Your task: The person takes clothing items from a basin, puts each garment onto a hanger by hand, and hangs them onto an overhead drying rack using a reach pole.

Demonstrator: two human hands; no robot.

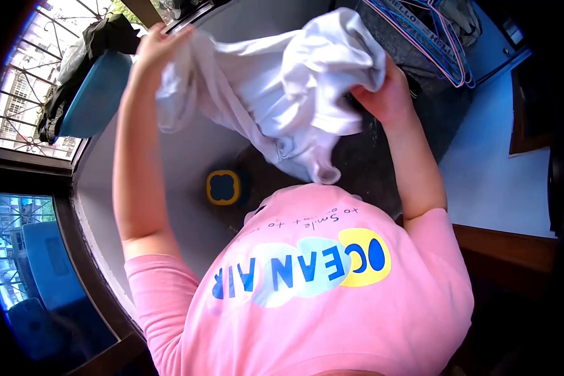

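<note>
In the head view, 2 bare hands hold up a white garment [257,81], stretched between them in the air above the floor [370,163]. The left hand [153,53] is raised near the window [28,81], its fingers pinching 1 end of the cloth. The right hand [388,94] is slightly lower, its fingers closed on the bunched other end and partly hidden by it. The middle of the garment sags, blurred in places, and its lowest part hangs just in front of the pink T-shirt [319,326]. A yellow and dark blue object [223,187] is on the floor below. A blue-green basin [94,94] is beside the window, left of the left forearm; pink and blue hangers [442,44] are at the upper right, beyond the right hand.
</note>
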